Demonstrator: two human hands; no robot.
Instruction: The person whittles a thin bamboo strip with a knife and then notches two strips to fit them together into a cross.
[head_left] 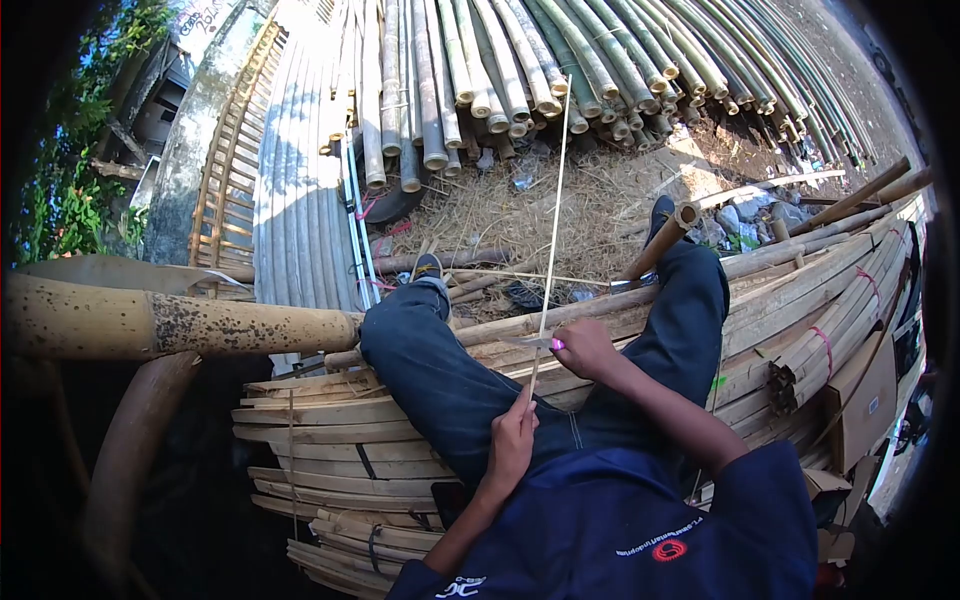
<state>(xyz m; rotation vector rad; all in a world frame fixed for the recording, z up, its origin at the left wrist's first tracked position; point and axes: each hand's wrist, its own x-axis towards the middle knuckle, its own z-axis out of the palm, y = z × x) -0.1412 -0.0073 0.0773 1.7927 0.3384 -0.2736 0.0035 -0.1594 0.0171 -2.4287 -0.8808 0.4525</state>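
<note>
A long thin bamboo strip (555,220) rises from my lap and points away toward the stacked poles. My left hand (513,440) is closed round its near end, just above my lap. Farther up the strip, my right hand (585,350) grips a knife (530,342) by its pink handle. The blade points left and lies across the strip in this view. My fingers hide most of the handle.
Bundled split bamboo slats (350,435) lie beneath and beside my legs. A thick bamboo pole (230,325) juts in from the left by my knee. Cut bamboo poles (470,70) are piled ahead, beyond ground strewn with shavings (510,215). Corrugated sheeting (300,200) stands at the left.
</note>
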